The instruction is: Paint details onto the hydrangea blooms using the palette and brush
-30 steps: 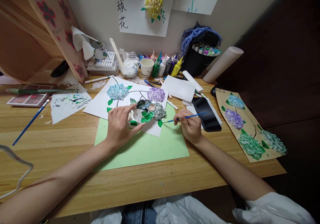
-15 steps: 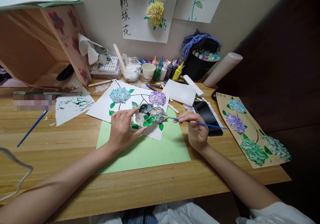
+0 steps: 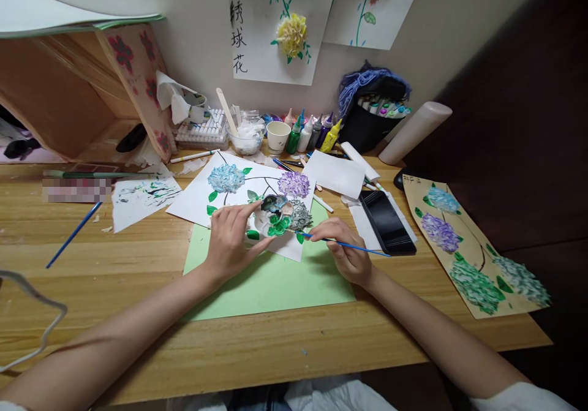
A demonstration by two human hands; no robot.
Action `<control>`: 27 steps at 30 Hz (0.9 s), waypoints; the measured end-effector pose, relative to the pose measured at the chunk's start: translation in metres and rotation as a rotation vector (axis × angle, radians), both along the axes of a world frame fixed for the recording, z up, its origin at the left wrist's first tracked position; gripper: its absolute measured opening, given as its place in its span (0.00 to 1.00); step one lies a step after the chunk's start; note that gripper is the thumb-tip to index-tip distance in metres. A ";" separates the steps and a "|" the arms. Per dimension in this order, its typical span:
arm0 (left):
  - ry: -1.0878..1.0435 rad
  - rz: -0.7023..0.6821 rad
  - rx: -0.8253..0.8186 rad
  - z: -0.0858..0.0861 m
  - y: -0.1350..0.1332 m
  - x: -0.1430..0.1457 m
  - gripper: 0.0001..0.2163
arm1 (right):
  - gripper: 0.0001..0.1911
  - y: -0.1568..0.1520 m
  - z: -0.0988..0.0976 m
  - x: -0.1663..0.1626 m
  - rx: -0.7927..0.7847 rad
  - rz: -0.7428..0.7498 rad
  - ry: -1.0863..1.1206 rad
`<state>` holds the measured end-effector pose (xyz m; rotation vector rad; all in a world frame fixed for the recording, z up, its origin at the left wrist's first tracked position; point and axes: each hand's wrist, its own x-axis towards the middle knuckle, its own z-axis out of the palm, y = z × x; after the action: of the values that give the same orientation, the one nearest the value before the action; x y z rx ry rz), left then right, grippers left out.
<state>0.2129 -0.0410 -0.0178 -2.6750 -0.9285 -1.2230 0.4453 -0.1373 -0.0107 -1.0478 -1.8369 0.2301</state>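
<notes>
My left hand [image 3: 232,236] grips a round paint palette [image 3: 263,222] by its edge, thumb below and fingers above. Its wells hold black, green, grey and pinkish paint. In my right hand [image 3: 345,253] is a thin blue paintbrush [image 3: 356,247], its tip at the palette's lower right edge. Whether the tip touches paint, I cannot tell. Under the palette lies a white sheet [image 3: 188,201] with a blue flower [image 3: 226,179], a purple flower [image 3: 294,184] and a grey flower [image 3: 302,214] in raised texture, plus green leaves. The palette hides part of this sheet.
A green sheet [image 3: 271,294] lies beneath the white one. Right of my hand are a black phone [image 3: 386,221] and a finished flower picture [image 3: 475,245]. Along the wall stand a paper cup [image 3: 278,136], paint bottles [image 3: 305,135] and a marker bag [image 3: 373,114]. Another blue brush [image 3: 73,236] lies left.
My right hand has moved left and down, carrying the brush tip from the grey flower's side to the palette's lower right edge. The left hand still holds the palette. The whole view has shifted slightly.
</notes>
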 end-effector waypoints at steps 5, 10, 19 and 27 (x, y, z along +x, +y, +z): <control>-0.007 -0.001 -0.001 0.001 0.000 0.000 0.28 | 0.14 -0.001 -0.005 0.004 0.025 -0.064 0.154; 0.009 0.019 -0.009 -0.001 0.000 0.000 0.28 | 0.11 0.002 -0.007 0.005 0.079 -0.153 0.442; -0.033 0.093 0.001 0.002 0.003 -0.003 0.29 | 0.10 0.007 -0.008 0.010 0.099 -0.296 0.574; -0.059 0.085 -0.042 0.001 0.000 -0.002 0.28 | 0.08 0.002 -0.006 0.003 -0.029 -0.186 0.476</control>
<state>0.2106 -0.0406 -0.0171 -2.6135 -1.0762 -1.2854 0.4487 -0.1354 -0.0171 -1.0688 -1.3067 0.3607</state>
